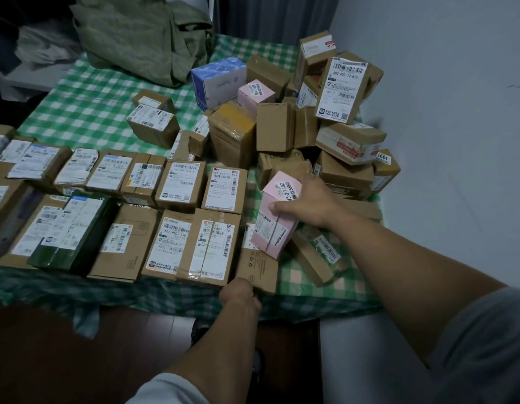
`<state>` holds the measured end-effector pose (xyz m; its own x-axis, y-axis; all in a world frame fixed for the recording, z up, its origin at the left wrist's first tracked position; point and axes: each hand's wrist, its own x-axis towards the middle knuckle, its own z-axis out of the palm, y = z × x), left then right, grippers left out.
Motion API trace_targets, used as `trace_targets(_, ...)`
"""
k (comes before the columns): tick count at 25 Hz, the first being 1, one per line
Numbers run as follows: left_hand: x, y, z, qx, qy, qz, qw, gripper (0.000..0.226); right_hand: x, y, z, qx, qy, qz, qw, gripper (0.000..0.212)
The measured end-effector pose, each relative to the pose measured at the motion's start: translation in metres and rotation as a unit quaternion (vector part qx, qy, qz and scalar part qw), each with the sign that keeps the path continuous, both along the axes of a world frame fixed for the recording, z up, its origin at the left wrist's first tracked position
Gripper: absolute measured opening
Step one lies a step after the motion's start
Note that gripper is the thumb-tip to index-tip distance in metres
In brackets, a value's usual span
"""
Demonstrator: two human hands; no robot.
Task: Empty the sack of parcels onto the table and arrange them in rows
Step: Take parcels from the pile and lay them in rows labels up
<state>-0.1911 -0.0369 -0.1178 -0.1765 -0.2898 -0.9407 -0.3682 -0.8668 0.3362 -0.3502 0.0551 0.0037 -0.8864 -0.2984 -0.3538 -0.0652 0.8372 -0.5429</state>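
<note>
My right hand (306, 201) grips a pink parcel (274, 225), tilted, at the right end of the front row. The near corner of a flat brown box (257, 268) at the table's front edge is pinched by my left hand (241, 294). Two rows of labelled cardboard parcels (180, 185) lie flat across the table's left and middle. A loose heap of parcels (340, 112) is piled at the right, by the wall. The green sack (142, 36) lies slumped at the table's far side.
The table wears a green-and-white checked cloth (86, 112). A blue-and-white box (218, 80) and a second pink box (255, 96) sit at the heap's back. A small brown parcel (317, 255) lies right of the pink one. A grey wall runs along the right.
</note>
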Motion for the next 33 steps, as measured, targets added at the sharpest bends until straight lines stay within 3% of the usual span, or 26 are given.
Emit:
trace_targets(8, -0.005, -0.007, -0.014, 0.048, 0.035, -0.049, 0.997, 0.023, -0.005, -0.001, -0.009, -0.002, 0.015, 0.006, 1.000, 0.086)
trace_targets(15, -0.009, -0.006, -0.021, 0.059, 0.014, -0.057, 0.997, 0.031, -0.001, -0.002, -0.015, 0.019, -0.009, 0.010, 1.000, 0.093)
trace_targets(19, -0.007, -0.007, -0.013, 0.118, 0.008, -0.127, 0.985, 0.024, -0.003, -0.003, -0.018, 0.020, -0.002, 0.013, 1.000, 0.075)
trace_targets(22, -0.006, -0.011, 0.001, 0.158, 0.005, -0.198, 0.967, 0.018, -0.007, -0.004, -0.005, 0.006, 0.003, 0.009, 1.000, 0.079)
trace_targets(24, -0.015, -0.019, 0.018, 0.085, 0.022, -0.228, 0.970, 0.017, -0.014, 0.000, 0.012, 0.003, 0.007, 0.004, 1.000, 0.076)
trace_targets(26, -0.027, -0.028, 0.038, -0.116, 0.030, -0.223, 0.967, 0.014, -0.020, 0.006, 0.031, 0.009, 0.007, -0.007, 1.000, 0.078)
trace_targets(28, -0.041, -0.034, 0.068, -0.217, 0.153, -0.251, 0.931, 0.021, -0.023, 0.011, 0.049, 0.001, 0.003, -0.019, 1.000, 0.078)
trace_targets(30, -0.055, -0.032, 0.094, -0.241, 0.278, -0.375, 0.851, 0.055, -0.024, 0.012, 0.061, -0.027, -0.011, -0.035, 0.999, 0.073)
trace_targets(32, -0.068, -0.028, 0.102, -0.277, 0.334, -0.461, 0.774, 0.072, -0.023, 0.009, 0.070, -0.039, -0.019, -0.045, 0.998, 0.070)
trace_targets(33, -0.074, -0.027, 0.104, -0.305, 0.333, -0.472, 0.757, 0.074, -0.024, 0.007, 0.073, -0.050, -0.021, -0.050, 0.997, 0.065)
